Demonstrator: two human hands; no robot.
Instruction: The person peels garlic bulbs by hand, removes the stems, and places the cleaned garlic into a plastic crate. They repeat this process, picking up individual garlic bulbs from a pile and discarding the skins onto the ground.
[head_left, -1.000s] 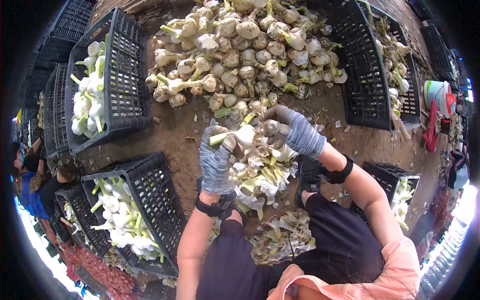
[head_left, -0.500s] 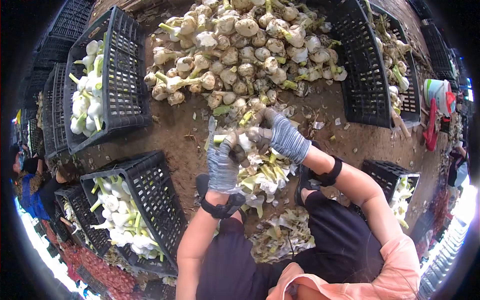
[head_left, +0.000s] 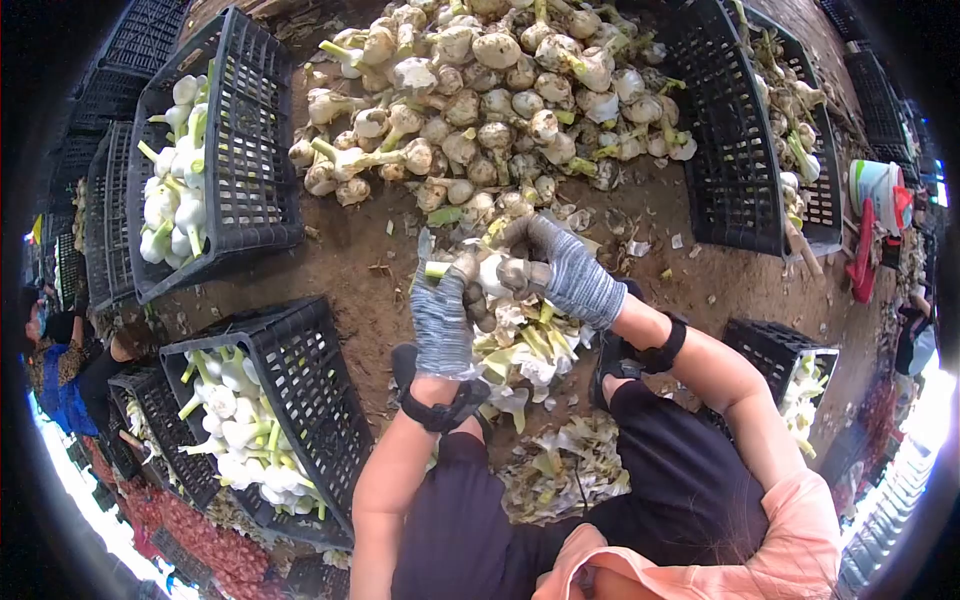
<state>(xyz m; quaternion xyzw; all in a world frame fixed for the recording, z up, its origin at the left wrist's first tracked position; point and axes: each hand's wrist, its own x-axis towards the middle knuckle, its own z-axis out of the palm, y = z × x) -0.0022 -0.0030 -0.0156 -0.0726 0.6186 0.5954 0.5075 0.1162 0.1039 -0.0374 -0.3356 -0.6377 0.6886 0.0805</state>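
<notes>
Both hands wear grey knitted gloves with dark, soiled fingers. My left hand (head_left: pixel 445 310) is closed round a white garlic bulb (head_left: pixel 493 275), whose cut green stem sticks out to the left past the thumb. My right hand (head_left: pixel 570 270) grips the same bulb from the right with its fingertips. Just beyond the hands lies a large pile of soil-covered garlic (head_left: pixel 460 110). Below them, between the feet, are loose peeled skins and stems (head_left: pixel 535 350).
Black crates of white garlic stand at the upper left (head_left: pixel 255 140) and lower left (head_left: pixel 310 380). Another crate (head_left: pixel 725 130) is at the upper right, a smaller one (head_left: pixel 765 340) lower right. A white bucket (head_left: pixel 875 185) stands far right. A person (head_left: pixel 75 370) sits far left.
The garlic bulb now shows whiter between my hands. My right hand's fingers have shifted slightly left over it, and my left hand has moved slightly up.
</notes>
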